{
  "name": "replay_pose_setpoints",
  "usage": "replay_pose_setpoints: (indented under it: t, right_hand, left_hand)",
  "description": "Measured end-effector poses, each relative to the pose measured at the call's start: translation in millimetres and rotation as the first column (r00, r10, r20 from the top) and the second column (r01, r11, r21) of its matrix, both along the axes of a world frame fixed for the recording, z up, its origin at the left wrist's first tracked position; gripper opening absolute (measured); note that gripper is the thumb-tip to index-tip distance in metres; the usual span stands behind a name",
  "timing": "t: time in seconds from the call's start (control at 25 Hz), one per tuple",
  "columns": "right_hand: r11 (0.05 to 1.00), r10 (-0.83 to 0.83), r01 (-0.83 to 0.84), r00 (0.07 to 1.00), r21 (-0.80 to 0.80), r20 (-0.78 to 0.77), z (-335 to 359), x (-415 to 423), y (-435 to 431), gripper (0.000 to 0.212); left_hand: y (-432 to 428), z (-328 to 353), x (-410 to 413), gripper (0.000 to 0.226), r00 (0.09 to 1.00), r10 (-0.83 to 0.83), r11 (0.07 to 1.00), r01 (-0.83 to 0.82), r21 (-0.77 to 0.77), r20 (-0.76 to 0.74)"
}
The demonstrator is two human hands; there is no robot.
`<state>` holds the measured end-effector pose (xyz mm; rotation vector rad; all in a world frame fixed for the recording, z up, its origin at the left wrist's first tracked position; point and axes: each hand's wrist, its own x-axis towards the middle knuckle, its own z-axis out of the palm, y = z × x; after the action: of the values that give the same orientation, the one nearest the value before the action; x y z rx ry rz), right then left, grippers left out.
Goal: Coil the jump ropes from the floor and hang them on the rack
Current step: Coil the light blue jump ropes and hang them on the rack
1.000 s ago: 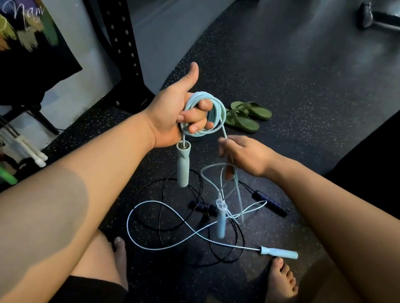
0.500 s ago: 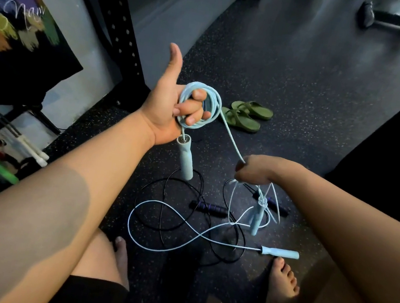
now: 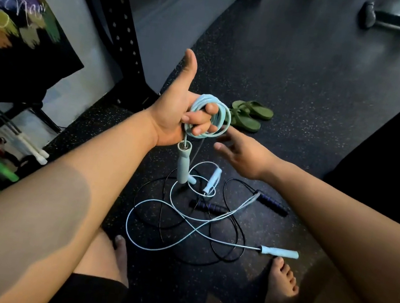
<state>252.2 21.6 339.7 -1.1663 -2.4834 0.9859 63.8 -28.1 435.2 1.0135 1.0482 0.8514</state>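
Blue coil (image 3: 209,116) gripped in our left hand (image 3: 181,114) | right hand (image 3: 242,155) just released, open, empty | next wrap pending

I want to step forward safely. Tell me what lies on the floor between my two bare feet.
Head view: bare speckled floor right between the left foot and right foot; the black rope and light blue rope loop just ahead of the toes.
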Motion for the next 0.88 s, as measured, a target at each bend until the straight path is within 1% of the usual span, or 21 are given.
replay_pose_setpoints:
  t: [0.04, 0.08, 0.12, 0.16, 0.24, 0.28, 0.32, 0.36, 0.44, 0.48, 0.52, 0.56, 0.6, 0.64, 0.72, 0.8, 0.88]
  right_hand:
    - [1.000, -0.002, 0.002, 1.000, 0.014, 0.002, -5, 1, 2, 0.035]
    - [1.000, -0.019, 0.019, 1.000, 0.010, -0.009, -5, 1, 0, 0.035]
    - [0.998, -0.057, 0.058, 0.997, 0.009, -0.051, -7, 0, -1, 0.043]
    - [0.995, -0.097, 0.098, 0.991, 0.004, -0.093, -6, 0, -5, 0.058]
    - [0.993, -0.116, 0.117, 0.975, -0.003, -0.190, -3, 0, -4, 0.088]
    - [0.995, -0.098, 0.101, 0.968, -0.001, -0.232, -4, -1, -1, 0.096]
    - [0.997, -0.069, 0.077, 0.964, 0.020, -0.255, -2, -3, 0, 0.096]
    - [0.997, -0.027, 0.045, 0.963, 0.061, -0.267, -4, -3, 4, 0.087]
    - [0.986, 0.073, -0.039, 0.977, 0.164, -0.202, -5, -3, 6, 0.047]
    - [0.982, 0.093, -0.067, 0.985, 0.176, -0.147, -2, -3, 2, 0.031]
    - [0.988, 0.087, -0.071, 0.990, 0.135, -0.111, -2, -2, -2, 0.025]
    - [0.997, 0.064, -0.059, 0.994, 0.059, -0.092, 1, -2, -6, 0.024]
    - [0.999, 0.039, -0.041, 0.995, -0.017, -0.088, 2, -2, -7, 0.025]
    - [0.996, 0.032, -0.038, 0.996, -0.076, -0.081, 4, -2, -10, 0.027]
    - [0.991, 0.037, -0.042, 0.998, -0.129, -0.042, 5, -4, -10, 0.029]
    - [0.990, 0.055, -0.054, 0.998, -0.131, 0.006, 5, -6, -12, 0.026]
    - [0.988, 0.071, -0.068, 0.997, -0.140, 0.017, 2, -6, -13, 0.020]
  left_hand:
    - [0, 1, -1, 0.097, 0.999, 0.013, 1.000, -0.012, -0.014, 0.039]
    - [0, 2, -3, 0.097, 0.995, 0.039, 0.999, -0.036, -0.030, 0.088]
    - [0, 4, -5, 0.097, 0.989, 0.066, 0.997, -0.061, -0.042, 0.130]
    - [0, 5, -7, 0.097, 0.985, 0.083, 0.996, -0.076, -0.048, 0.149]
    - [2, 4, -9, 0.098, 0.993, 0.046, 0.998, -0.041, -0.051, 0.113]
    - [2, 3, -9, 0.098, 0.998, -0.014, 0.998, 0.018, -0.058, 0.067]
    - [1, 2, -7, 0.098, 0.995, -0.097, 0.993, 0.098, -0.073, 0.007]
    - [0, 0, -5, 0.099, 0.980, -0.190, 0.979, 0.184, -0.089, -0.059]
    - [-2, -5, 1, 0.101, 0.926, -0.327, 0.944, 0.312, -0.108, -0.187]
    - [-2, -7, 4, 0.101, 0.909, -0.344, 0.939, 0.328, -0.105, -0.237]
    - [-2, -8, 5, 0.100, 0.906, -0.332, 0.943, 0.318, -0.095, -0.263]
    - [-2, -9, 4, 0.100, 0.914, -0.312, 0.950, 0.302, -0.079, -0.260]
    - [-1, -9, 3, 0.100, 0.932, -0.290, 0.957, 0.283, -0.064, -0.215]
    - [0, -9, 1, 0.100, 0.957, -0.261, 0.965, 0.256, -0.050, -0.131]
    - [2, -7, -4, 0.105, 0.984, -0.145, 0.988, 0.149, -0.031, 0.104]
    - [4, -5, -8, 0.113, 0.947, -0.011, 0.999, 0.022, -0.031, 0.322]
    - [5, -5, -10, 0.118, 0.881, 0.115, 0.993, -0.109, -0.039, 0.459]
